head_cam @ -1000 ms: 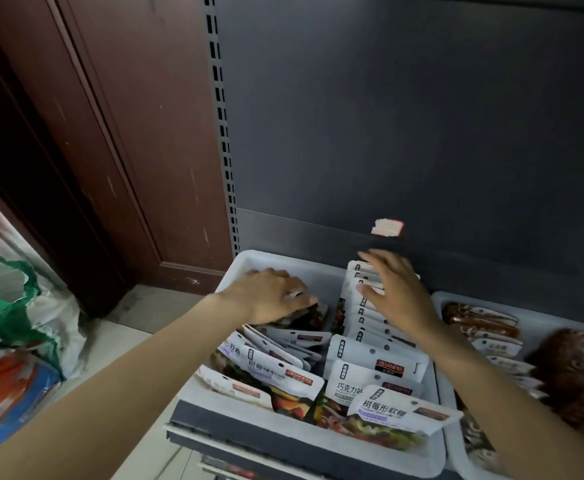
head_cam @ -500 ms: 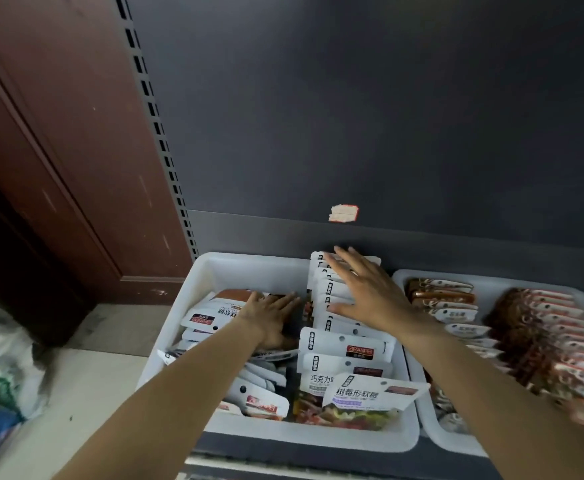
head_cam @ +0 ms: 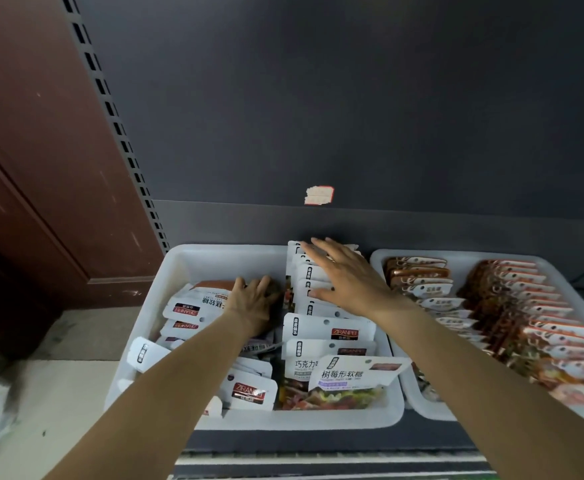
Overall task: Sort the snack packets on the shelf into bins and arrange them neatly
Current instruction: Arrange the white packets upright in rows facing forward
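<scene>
Now the right hand (head_cam: 347,277) lies flat, fingers spread, on the upright row of packets (head_cam: 325,327) in the left bin (head_cam: 193,265); the left hand (head_cam: 254,301) presses loose packets (head_cam: 193,310), fingers straight.

Two bins sit side by side on the shelf (head_cam: 335,441), against its back panel (head_cam: 353,116). In the left bin (head_cam: 193,268), a row of upright packets (head_cam: 328,332) fills its right half; loose packets (head_cam: 193,313) lie jumbled in its left half. Right of the left bin, the right bin (head_cam: 425,407) holds two packet rows (head_cam: 533,317). A sticker (head_cam: 319,195) is on the panel above the left bin.
</scene>
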Motion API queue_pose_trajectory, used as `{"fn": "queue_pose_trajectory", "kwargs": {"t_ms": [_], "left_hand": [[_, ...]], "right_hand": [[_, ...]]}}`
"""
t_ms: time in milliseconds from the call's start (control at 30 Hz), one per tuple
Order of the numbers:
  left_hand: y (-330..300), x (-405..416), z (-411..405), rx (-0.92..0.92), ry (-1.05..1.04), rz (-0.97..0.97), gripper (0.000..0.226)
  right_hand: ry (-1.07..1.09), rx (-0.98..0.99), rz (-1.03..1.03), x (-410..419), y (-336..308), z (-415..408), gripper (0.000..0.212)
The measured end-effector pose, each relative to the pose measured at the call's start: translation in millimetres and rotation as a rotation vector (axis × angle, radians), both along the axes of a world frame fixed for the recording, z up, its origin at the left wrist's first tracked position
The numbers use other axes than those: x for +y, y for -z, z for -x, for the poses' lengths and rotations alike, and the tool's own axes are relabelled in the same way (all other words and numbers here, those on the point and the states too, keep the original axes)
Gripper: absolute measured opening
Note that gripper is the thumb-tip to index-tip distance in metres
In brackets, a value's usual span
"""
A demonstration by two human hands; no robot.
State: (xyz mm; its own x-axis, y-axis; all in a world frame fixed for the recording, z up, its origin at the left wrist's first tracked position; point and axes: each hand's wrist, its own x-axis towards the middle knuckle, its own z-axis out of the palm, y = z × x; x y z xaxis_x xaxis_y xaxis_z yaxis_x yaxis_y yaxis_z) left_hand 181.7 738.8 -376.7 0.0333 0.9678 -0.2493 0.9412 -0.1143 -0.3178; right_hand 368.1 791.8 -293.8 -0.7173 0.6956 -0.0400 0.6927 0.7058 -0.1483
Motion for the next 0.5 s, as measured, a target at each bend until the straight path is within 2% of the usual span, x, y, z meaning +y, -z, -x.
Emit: {"fn": "queue_pose_trajectory", "kwargs": {"t_ms": [167, 367, 500], "left_hand": [[-0.2, 0.7, -2.2, -0.03, -0.034, -0.001, 0.051], [-6.7, 2.9, -2.2, -0.214, -0.122, -0.061, 0.046], [-10.6, 3.4, -0.2, -0.146, -0.049, -0.119, 0.041]], "right_hand": [[0.012, 0.011, -0.003, -2.8, 1.9, 0.0, 0.083], [0.02, 0.014, -0.009, -5.4, 2.7, 0.1, 0.082], [0.028, 0.013, -0.009, -6.0, 2.6, 0.9, 0.081]]}}
